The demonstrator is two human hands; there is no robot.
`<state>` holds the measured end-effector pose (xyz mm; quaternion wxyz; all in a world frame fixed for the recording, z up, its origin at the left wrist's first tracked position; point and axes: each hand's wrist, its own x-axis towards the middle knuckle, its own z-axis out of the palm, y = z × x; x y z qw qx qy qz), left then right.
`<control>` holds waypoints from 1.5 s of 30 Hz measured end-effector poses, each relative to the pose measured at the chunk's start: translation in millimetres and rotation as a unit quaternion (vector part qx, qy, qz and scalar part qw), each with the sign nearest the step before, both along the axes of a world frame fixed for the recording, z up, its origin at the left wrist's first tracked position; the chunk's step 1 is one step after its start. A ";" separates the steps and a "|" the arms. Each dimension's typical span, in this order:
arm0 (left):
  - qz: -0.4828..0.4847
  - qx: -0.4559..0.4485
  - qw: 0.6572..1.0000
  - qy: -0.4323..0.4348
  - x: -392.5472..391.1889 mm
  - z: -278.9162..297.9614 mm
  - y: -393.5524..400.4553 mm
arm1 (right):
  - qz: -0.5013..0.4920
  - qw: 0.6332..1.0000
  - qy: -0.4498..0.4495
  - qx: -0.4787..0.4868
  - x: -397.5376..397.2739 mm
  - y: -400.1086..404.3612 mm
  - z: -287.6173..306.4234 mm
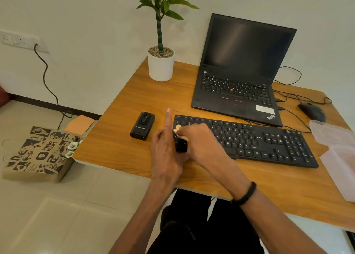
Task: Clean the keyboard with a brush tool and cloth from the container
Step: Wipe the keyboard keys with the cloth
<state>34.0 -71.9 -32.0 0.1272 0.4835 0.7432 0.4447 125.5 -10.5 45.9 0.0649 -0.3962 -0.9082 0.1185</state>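
Right hand (pixel 194 138) fingers pinch the cloth (pixel 178 127) on the keyboard (pixel 269 140), which stretches rightward; left hand (pixel 165 150) fingers spread, steadying.

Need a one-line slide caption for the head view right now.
Right hand wipes the left end of the keyboard with a cloth while the left hand steadies its corner.

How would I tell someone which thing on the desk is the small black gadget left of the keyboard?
Start at the wooden desk and find the black keyboard in front of the open laptop. Just past the keyboard's left end, beyond the left hand, lies the small black boxy device. Unlike the rounded mouse at far right, it is rectangular, with pale lettering on top.
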 end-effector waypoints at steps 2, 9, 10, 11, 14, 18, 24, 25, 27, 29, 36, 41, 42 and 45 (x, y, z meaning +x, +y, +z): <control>0.004 0.006 1.000 0.013 0.3 -0.5 1.4 | 0.030 0.999 -0.019 -0.037 10.8 -5.6 7.9; 0.031 -0.012 0.999 -0.024 3.9 10.3 -0.4 | -0.038 0.997 0.061 -0.030 33.4 18.4 35.1; 0.029 -0.017 0.999 -0.023 4.9 12.3 -0.9 | -0.072 0.995 0.070 0.013 31.0 28.6 30.6; 0.026 -0.020 0.999 -0.023 5.5 13.8 -1.0 | -0.094 0.992 0.071 0.040 27.4 35.3 24.8; 0.025 -0.019 0.999 -0.023 4.0 15.1 -0.6 | -0.098 0.995 0.015 0.027 14.7 33.7 8.8; 0.017 -0.021 1.000 0.013 4.7 11.6 1.4 | -0.055 0.998 0.001 0.037 18.0 9.7 -3.1; 0.005 -0.026 0.999 0.034 6.7 9.6 0.2 | -0.022 0.998 -0.007 -0.064 46.0 -15.4 -3.1; 0.006 -0.022 0.999 0.036 6.7 9.9 -0.1 | -0.019 0.996 -0.001 -0.087 50.6 -14.8 3.6; 0.010 -0.030 0.999 0.022 6.7 11.8 -0.2 | -0.051 0.994 0.032 -0.095 54.4 -6.4 18.3; 0.012 -0.038 0.999 0.018 7.3 13.2 -0.1 | -0.108 0.991 0.071 -0.032 51.5 12.3 25.8; 0.016 -0.050 0.998 0.027 7.8 15.0 1.2 | -0.123 0.992 -0.010 0.012 37.7 32.7 6.8; 0.016 -0.046 0.998 0.029 8.5 13.8 2.6 | -0.084 0.996 0.007 0.013 50.5 -13.1 -3.1; 0.014 -0.043 0.999 0.030 8.7 13.3 2.5 | -0.071 0.997 0.003 -0.006 56.8 -20.4 -2.6; 0.012 -0.036 0.999 0.035 7.5 12.1 2.2 | -0.043 0.996 0.029 -0.073 70.6 -30.3 4.2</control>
